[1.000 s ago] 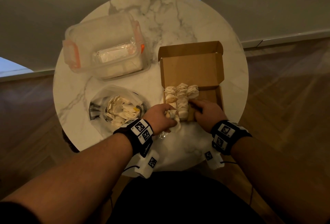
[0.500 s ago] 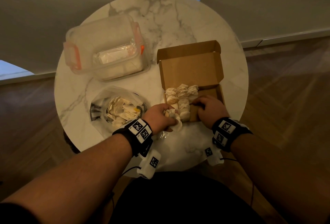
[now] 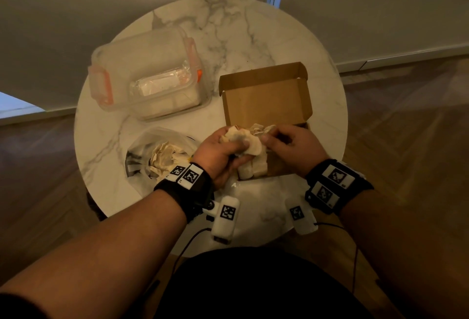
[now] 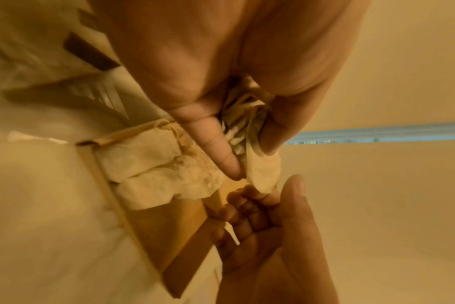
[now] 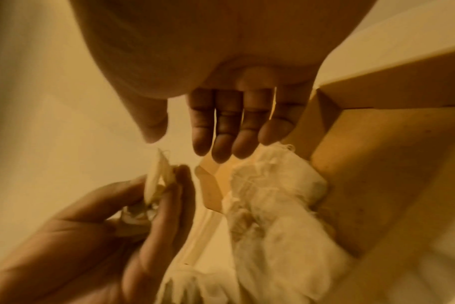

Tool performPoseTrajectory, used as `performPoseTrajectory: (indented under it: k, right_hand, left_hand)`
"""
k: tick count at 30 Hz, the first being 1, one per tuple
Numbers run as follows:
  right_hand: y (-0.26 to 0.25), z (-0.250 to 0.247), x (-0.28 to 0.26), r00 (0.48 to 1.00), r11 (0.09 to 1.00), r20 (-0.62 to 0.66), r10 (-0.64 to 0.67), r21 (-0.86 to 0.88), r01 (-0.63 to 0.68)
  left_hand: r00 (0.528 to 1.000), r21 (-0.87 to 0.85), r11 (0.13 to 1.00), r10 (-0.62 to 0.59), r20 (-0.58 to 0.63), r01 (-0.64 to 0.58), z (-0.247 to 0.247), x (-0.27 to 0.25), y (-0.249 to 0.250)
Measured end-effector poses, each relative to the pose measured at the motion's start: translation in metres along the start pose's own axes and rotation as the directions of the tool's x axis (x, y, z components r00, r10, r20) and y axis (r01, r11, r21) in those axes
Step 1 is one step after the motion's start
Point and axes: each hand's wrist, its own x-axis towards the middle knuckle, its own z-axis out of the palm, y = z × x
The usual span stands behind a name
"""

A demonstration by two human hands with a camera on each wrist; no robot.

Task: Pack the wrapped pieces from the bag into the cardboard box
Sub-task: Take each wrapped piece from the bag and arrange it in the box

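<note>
Now a wrapped piece (image 3: 242, 141) has been lifted above the cardboard box (image 3: 266, 100), gripped in the left hand (image 3: 218, 156) and met by the loosely curled, empty fingers of the right hand (image 3: 286, 148), so placement is judged imminent.

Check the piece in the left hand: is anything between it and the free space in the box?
Only the right hand, which hovers open over the cardboard box. The left hand grips the wrapped piece above the packed pieces on the box's left side; the bare floor to their right looks open.
</note>
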Motion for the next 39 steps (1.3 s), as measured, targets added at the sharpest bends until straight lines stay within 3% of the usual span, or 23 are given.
performPoseTrajectory:
  k: [4,12,27,30,32,35,39]
  right_hand:
    - [-0.015,0.0,0.002,1.0,0.998,0.022,-0.02,0.067,0.019]
    - [-0.027,-0.01,0.001,0.989,0.985,-0.146,-0.03,0.163,0.054]
    - [-0.04,-0.023,-0.005,0.973,0.9,-0.224,-0.059,0.41,0.148]
    - [-0.032,-0.027,-0.002,0.968,0.905,-0.247,-0.044,0.4,0.143]
    - [-0.02,-0.03,0.0,0.971,0.958,-0.236,-0.047,0.264,0.111]
    - [0.004,-0.031,0.003,0.986,0.988,-0.14,-0.088,-0.136,0.069]
    - [0.023,-0.021,0.006,1.0,0.951,-0.002,0.006,-0.31,-0.007]
  left_hand:
    - [0.996,-0.11,0.992,0.072,0.061,-0.065,0.012,0.001,0.007]
    - [0.997,-0.243,0.97,0.047,0.063,-0.03,0.015,-0.002,0.013]
    - [0.998,-0.195,0.98,0.042,-0.049,-0.051,0.01,-0.002,0.012]
    - [0.997,0.006,0.999,0.037,-0.065,-0.036,0.007,-0.004,0.008]
    - [0.998,0.216,0.976,-0.016,-0.058,0.029,0.003,-0.005,0.0]
    - [0.989,0.486,0.862,-0.14,-0.048,0.146,-0.004,-0.006,-0.016]
    - [0.975,0.701,0.689,-0.218,-0.04,0.183,-0.011,0.0,-0.027]
